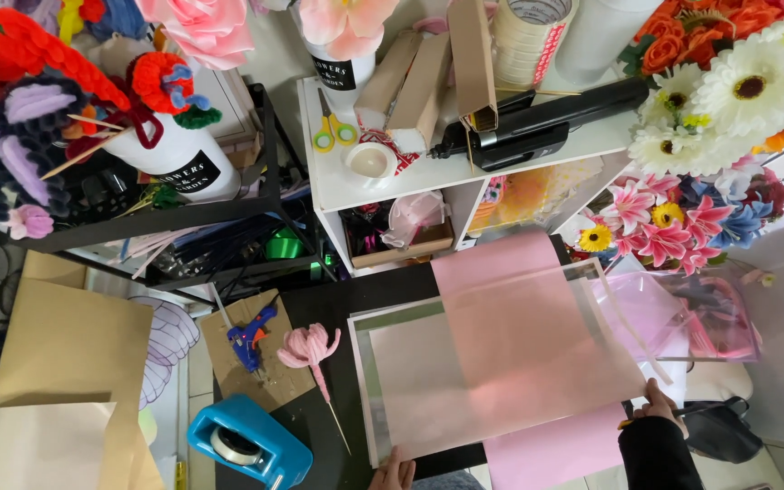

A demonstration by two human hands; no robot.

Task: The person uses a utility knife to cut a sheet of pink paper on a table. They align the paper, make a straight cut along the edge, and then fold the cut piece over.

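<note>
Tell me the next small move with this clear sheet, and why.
Probably lower the clear sheet flat onto the pink paper. Both the left hand and right hand grip its near edge, and it hangs tilted over the paper, corners unaligned.

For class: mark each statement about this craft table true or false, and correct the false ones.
1. Both hands hold a clear sheet by its near edge. True: left hand, right hand.
2. The glue gun is red. False: it is blue and lies on a piece of cardboard.
3. A pink fuzzy flower on a stick lies left of the sheet. True.
4. The tape dispenser is yellow. False: it is blue.
5. Scissors with yellow handles lie on the white shelf. True.
</note>
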